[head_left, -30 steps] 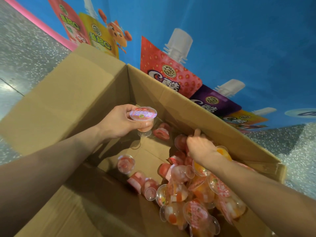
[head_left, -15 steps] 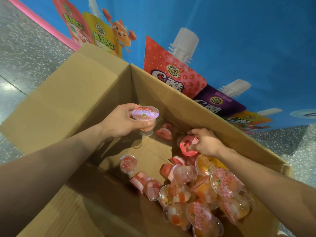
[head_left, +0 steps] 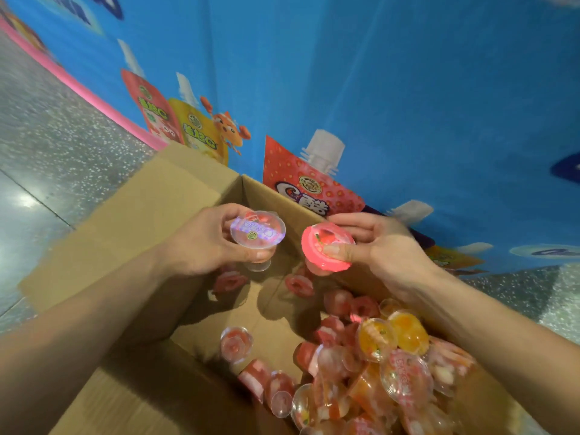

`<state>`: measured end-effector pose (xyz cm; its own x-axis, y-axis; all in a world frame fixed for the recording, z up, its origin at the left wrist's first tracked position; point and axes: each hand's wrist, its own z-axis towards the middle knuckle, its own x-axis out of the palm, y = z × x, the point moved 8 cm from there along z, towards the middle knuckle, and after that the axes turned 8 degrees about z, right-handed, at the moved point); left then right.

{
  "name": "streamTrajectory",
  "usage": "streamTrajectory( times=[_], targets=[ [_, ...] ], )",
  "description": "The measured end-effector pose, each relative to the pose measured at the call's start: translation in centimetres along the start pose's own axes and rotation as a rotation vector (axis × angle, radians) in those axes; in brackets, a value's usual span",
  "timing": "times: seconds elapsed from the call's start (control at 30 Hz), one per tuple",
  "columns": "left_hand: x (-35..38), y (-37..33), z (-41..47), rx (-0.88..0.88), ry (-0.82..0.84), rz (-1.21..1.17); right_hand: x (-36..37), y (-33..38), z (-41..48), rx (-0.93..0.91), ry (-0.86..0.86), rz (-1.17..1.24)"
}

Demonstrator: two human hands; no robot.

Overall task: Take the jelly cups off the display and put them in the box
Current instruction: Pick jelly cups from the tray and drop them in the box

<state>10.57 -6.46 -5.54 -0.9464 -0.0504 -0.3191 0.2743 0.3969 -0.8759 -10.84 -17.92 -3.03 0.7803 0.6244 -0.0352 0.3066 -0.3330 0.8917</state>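
Note:
An open cardboard box (head_left: 175, 196) stands on the floor below me. My left hand (head_left: 201, 243) grips a clear jelly cup with a pale lid (head_left: 257, 232), held upright over the box's far corner. Beside it, my right hand (head_left: 379, 246) holds a pink jelly cup (head_left: 323, 246), thumb pressed on its lid, above the box. Several more jelly cups (head_left: 376, 356), pink, red and orange, lie heaped in the box's right half, with a few single cups (head_left: 235, 343) scattered on its bottom.
A blue display wall (head_left: 408, 89) printed with drink pouches rises directly behind the box. Its pink base strip (head_left: 78, 89) meets speckled grey floor (head_left: 47, 136) on the left. The box's left flap (head_left: 94, 246) lies folded outward.
My right hand has lifted a pink jelly cup out of the heap and raised it level with the left hand's cup. The view has tilted upward toward the wall.

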Motion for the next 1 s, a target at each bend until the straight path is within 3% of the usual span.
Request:
streamTrajectory(
  times=[0.37, 0.7, 1.0],
  targets=[
    [-5.8, -16.4, -4.4, 0.271, -0.062, 0.2, 1.0, 16.6, -5.9, -0.223, 0.056, 0.011],
    [-10.7, -26.9, -10.7, 0.273, -0.129, 0.196, 0.9, 26.1, -12.8, -0.234, 0.036, 0.024],
    [-14.5, -44.7, -15.5, 0.314, -0.096, 0.172, -3.6, 42.0, -22.1, -0.221, -0.081, 0.044]
  ],
)
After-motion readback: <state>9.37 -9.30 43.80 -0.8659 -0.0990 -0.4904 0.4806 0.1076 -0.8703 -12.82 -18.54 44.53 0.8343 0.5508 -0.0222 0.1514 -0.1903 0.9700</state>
